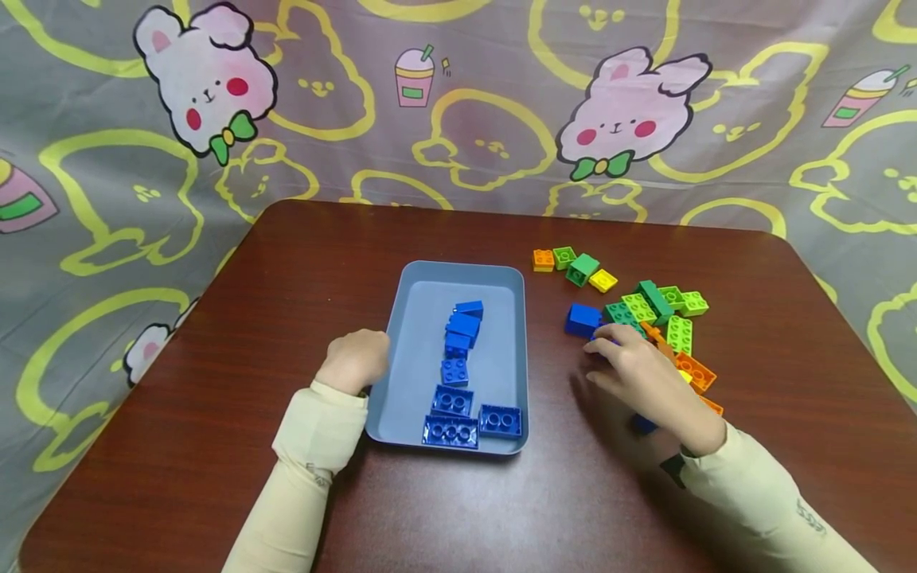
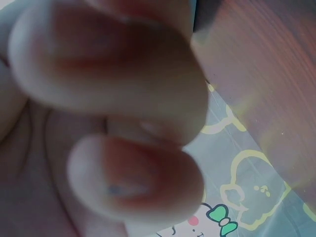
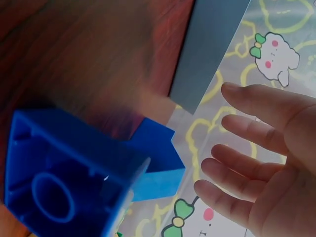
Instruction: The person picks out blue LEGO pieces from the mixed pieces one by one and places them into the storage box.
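Observation:
My left hand (image 1: pixel 354 362) has its fingers curled at the left rim of a grey-blue tray (image 1: pixel 494 294) and grips that edge; in the left wrist view the bent fingers (image 2: pixel 128 182) fill most of the picture. Several blue toy bricks (image 1: pixel 454 372) lie in the tray, in a rough column down to its near edge. To the right, my right hand (image 1: pixel 645 370) reaches over loose bricks, fingers apart and holding nothing. Just beyond its fingertips sits a blue brick (image 1: pixel 583 318). The right wrist view shows a hollow-bottomed blue brick (image 3: pixel 74 163) and another blue brick (image 3: pixel 155 158) beside the hand.
Green bricks (image 1: pixel 637 306), orange bricks (image 1: pixel 695 372) and a yellow brick (image 1: pixel 603 280) are scattered on the right of the brown table (image 1: pixel 573 509). Another blue brick (image 1: pixel 645 424) is partly under the right wrist. A patterned cloth (image 1: pixel 494 103) hangs behind the table.

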Motion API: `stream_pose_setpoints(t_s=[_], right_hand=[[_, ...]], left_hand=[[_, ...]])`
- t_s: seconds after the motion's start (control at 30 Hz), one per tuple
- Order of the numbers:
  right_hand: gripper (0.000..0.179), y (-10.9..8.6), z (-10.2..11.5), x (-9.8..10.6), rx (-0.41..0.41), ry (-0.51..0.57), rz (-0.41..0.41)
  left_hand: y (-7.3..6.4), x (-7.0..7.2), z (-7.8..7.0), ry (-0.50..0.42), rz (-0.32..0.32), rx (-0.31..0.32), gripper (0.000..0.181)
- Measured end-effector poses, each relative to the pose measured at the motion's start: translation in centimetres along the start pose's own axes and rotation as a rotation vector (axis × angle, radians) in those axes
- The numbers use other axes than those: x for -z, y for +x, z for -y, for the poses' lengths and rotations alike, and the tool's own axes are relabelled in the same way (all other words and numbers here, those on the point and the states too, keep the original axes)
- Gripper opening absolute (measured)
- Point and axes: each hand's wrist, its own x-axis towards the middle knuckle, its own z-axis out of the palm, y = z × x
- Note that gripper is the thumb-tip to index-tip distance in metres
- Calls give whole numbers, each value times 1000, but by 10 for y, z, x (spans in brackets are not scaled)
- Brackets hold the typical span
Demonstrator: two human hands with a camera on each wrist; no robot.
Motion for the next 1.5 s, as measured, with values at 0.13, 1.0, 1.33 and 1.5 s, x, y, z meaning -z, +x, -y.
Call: stream_pose_setpoints(t_s=[0.13,1.0,1.33,1.5], right_hand=[[36,2,-4,3,-28,-9,7],[51,-5,-24,5,-219,16,172],[47,-5,-28,1,-261,28,200],[45,-5,-31,-1,-268,29,200]], left_hand=[[0,0,0,-5,-5,-1,20],[0,0,0,-7,-4,5,21],[0,0,1,-2,-1,7,21],[0,0,1,-3,2,11,21]])
